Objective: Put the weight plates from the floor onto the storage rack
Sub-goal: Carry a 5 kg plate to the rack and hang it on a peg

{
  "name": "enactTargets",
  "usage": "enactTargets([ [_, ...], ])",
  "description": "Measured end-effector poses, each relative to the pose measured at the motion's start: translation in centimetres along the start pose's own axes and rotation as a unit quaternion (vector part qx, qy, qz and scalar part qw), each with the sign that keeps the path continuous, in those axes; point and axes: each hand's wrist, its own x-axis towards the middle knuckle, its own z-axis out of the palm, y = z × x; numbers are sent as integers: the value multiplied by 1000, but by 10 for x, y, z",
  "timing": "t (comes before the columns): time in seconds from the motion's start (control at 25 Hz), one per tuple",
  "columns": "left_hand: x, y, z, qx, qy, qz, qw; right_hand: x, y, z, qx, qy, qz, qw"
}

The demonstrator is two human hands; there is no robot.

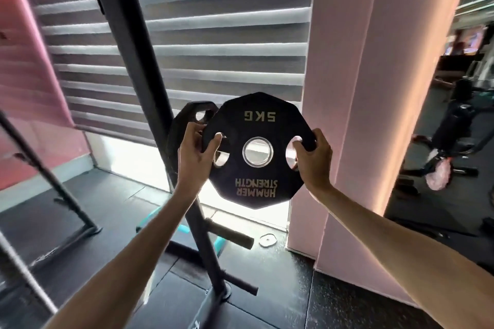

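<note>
A black 5 kg weight plate (258,125) with a steel centre hole is held upright in front of me, its lettering upside down. My left hand (196,153) grips its left edge, thumb through the left grip hole. My right hand (312,159) grips its right edge through the right grip hole. Just behind the plate's left side, another black plate (187,115) hangs on the black storage rack post (145,61). A bare black peg (230,232) sticks out of the post lower down.
A pink pillar (374,88) stands close on the right. Grey blinds (213,35) cover the window behind the rack. A small white disc (268,240) lies on the dark rubber floor. The rack's base bars (240,287) spread across the floor below. Gym equipment (454,128) stands at far right.
</note>
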Motion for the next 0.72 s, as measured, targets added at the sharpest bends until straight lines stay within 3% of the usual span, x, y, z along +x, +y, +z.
enactTargets([
  [0.36, -8, -29, 24, 109, 84, -43, 990, 38, 62, 43, 79, -121, 21, 989],
  [0.72, 14, -67, 31, 182, 123, -34, 975, 72, 95, 91, 90, -165, 7, 982],
])
